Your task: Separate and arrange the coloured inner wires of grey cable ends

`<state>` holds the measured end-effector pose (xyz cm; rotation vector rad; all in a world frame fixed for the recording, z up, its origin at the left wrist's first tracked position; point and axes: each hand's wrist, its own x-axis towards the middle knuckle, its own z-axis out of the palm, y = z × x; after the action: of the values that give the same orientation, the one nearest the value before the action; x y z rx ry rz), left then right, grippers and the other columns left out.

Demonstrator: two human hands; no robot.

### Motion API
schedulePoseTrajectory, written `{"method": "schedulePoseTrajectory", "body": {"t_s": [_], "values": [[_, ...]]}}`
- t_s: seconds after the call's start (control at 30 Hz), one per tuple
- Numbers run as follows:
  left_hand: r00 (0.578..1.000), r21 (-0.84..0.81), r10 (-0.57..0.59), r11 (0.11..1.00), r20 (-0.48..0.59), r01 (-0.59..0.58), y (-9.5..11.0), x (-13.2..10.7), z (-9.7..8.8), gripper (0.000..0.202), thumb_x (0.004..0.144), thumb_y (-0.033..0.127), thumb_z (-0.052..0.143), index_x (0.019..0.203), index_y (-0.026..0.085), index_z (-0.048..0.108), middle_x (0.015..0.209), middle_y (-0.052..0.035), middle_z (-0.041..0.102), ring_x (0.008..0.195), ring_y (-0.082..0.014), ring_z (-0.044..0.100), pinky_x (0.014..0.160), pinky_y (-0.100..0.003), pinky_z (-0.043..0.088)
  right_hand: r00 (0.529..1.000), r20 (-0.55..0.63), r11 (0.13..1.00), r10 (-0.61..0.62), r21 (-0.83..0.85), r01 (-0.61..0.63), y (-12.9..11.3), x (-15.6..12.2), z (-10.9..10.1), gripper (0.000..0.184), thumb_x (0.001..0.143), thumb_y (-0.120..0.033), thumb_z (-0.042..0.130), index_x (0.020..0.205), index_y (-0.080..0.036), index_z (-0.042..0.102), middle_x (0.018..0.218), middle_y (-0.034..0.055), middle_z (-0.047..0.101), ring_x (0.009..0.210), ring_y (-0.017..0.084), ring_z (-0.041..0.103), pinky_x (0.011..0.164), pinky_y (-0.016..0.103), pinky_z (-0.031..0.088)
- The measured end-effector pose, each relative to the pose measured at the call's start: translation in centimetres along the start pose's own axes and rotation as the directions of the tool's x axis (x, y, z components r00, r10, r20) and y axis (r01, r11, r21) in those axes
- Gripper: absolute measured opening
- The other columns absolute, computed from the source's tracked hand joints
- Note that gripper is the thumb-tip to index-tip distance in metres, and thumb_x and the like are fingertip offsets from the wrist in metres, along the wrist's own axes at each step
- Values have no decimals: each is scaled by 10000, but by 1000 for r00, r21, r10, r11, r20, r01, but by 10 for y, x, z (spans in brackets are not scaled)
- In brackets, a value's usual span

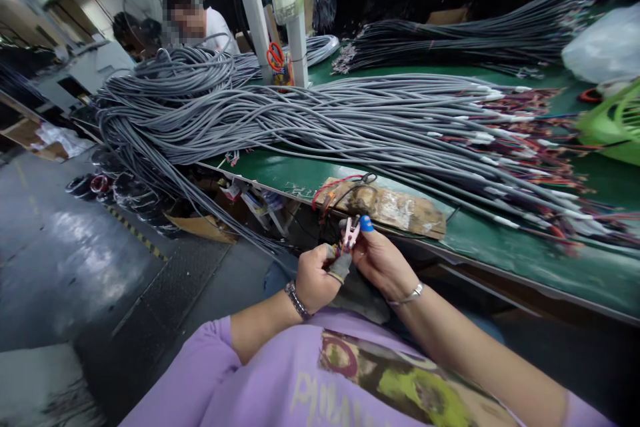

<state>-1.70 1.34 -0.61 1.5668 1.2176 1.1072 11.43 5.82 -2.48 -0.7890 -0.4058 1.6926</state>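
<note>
My left hand (314, 278) is closed in a pinch, with a grey cot on the thumb, and grips the end of a thin wire bundle (336, 255). My right hand (381, 261), a blue cot on one fingertip, is closed on a small pinkish-white connector (351, 233) that meets the wires. Both hands work together just below the front edge of the green table (575, 267). Red and dark wires (336, 188) run from the hands up over a taped cardboard pad (400, 210) on that edge.
A large heap of grey cables (280, 110) with coloured wire ends covers the table; darker bundles (465, 40) lie behind. A green basket (617, 123) and white bag (603, 47) sit at right. White posts (297, 33) and orange scissors (275, 55) stand behind. Another person (197, 23) sits far left.
</note>
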Motion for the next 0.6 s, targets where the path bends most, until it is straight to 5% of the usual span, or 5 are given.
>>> {"method": "schedulePoseTrajectory", "body": {"t_s": [0.37,0.6], "values": [[997,-114,-74,991,0,73,-2,-10,-6,207,840,333,599,750,146,592,608,-21,643,491,-100,585,478,-193,471,962,166,968,216,-167,-188,-8,-25,-21,459,614,-617,769,767,-190,700,738,31,650,636,136,557,613,281,488],[989,-184,-147,972,-8,143,-5,-16,-8,330,799,453,649,723,138,586,596,-20,632,486,-91,579,476,-192,485,978,154,917,141,-394,-70,-7,-39,-24,316,589,-415,861,674,-167,685,565,-17,571,541,92,472,551,242,393]]}}
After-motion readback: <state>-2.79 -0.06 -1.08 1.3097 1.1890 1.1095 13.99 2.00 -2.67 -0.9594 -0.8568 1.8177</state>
